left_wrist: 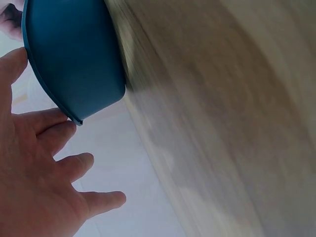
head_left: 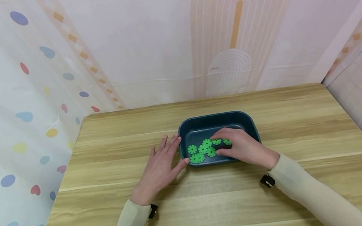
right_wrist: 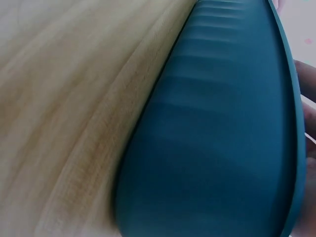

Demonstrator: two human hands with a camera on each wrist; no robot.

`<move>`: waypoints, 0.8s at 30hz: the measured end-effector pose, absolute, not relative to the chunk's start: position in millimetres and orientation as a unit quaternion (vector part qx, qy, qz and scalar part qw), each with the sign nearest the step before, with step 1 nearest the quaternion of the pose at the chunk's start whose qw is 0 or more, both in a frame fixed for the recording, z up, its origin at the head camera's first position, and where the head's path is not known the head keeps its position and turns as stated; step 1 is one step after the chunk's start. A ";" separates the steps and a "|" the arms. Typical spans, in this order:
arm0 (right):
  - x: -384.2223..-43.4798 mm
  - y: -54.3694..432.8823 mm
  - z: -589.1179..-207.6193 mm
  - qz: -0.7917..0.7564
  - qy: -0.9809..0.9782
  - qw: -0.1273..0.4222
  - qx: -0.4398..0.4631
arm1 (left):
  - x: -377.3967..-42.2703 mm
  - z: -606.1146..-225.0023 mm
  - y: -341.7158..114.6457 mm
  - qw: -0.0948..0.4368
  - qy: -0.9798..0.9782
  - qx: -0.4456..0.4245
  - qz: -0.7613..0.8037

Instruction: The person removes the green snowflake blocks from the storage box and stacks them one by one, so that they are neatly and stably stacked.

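Along the bottom of the head view, nearest the camera, are two pale sleeves (head_left: 310,191), with a small black piece (head_left: 267,181) at each wrist. Left of centre, the left hand (head_left: 160,169) has its fingers spread and uncurled, fingertips and thumb touching the left rim of a dark blue-green tray (head_left: 209,123). Right of centre, the right hand (head_left: 243,147) reaches into the tray, thumb and forefinger apart at the tips; whether it grips anything I cannot tell, as the tray's outer wall fills much of the right wrist view. Green notched discs (head_left: 203,149) lie on the tray floor, mostly in its left half, several overlapping, others partly behind the right hand. Handling of them looks under way rather than finished: the discs in sight are all inside the tray, and how many remain cannot be judged. Farther back, the wood-grain table (head_left: 131,144) meets a patterned cloth (head_left: 145,38) filling the upper frame.
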State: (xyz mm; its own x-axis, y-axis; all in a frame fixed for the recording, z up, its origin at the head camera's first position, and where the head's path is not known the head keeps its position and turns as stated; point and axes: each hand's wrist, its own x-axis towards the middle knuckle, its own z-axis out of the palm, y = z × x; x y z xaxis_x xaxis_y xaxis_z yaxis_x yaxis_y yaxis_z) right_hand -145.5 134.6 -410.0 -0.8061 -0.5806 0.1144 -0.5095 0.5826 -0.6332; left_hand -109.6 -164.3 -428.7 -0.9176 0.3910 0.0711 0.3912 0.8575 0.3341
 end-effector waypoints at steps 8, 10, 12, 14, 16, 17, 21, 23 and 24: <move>-153.4 131.7 -412.0 -0.347 0.877 0.091 -0.320 | -109.9 -428.2 -164.4 -0.003 -0.964 -0.201 -0.172; -154.7 131.1 -412.7 -0.349 0.876 0.093 -0.319 | -109.9 -428.1 -164.3 -0.005 -0.965 -0.200 -0.171; -156.0 130.1 -413.9 -0.349 0.877 0.096 -0.315 | -109.8 -428.1 -164.3 -0.007 -0.965 -0.199 -0.172; -157.7 128.9 -416.4 -0.345 0.879 0.095 -0.316 | -109.7 -428.2 -164.4 -0.008 -0.964 -0.199 -0.173; -159.1 127.1 -417.9 -0.341 0.880 0.097 -0.316 | -109.8 -428.3 -164.5 -0.010 -0.964 -0.199 -0.175; -159.9 126.3 -419.1 -0.337 0.881 0.097 -0.317 | -109.8 -428.4 -164.5 -0.011 -0.964 -0.199 -0.177; -162.3 122.5 -422.0 -0.320 0.885 0.099 -0.324 | -110.2 -428.5 -164.5 -0.015 -0.963 -0.197 -0.181; -163.2 120.8 -422.9 -0.311 0.886 0.100 -0.328 | -110.3 -428.5 -164.4 -0.017 -0.963 -0.196 -0.183; -163.7 119.8 -423.2 -0.308 0.887 0.102 -0.329 | -110.3 -428.5 -164.4 -0.017 -0.963 -0.196 -0.183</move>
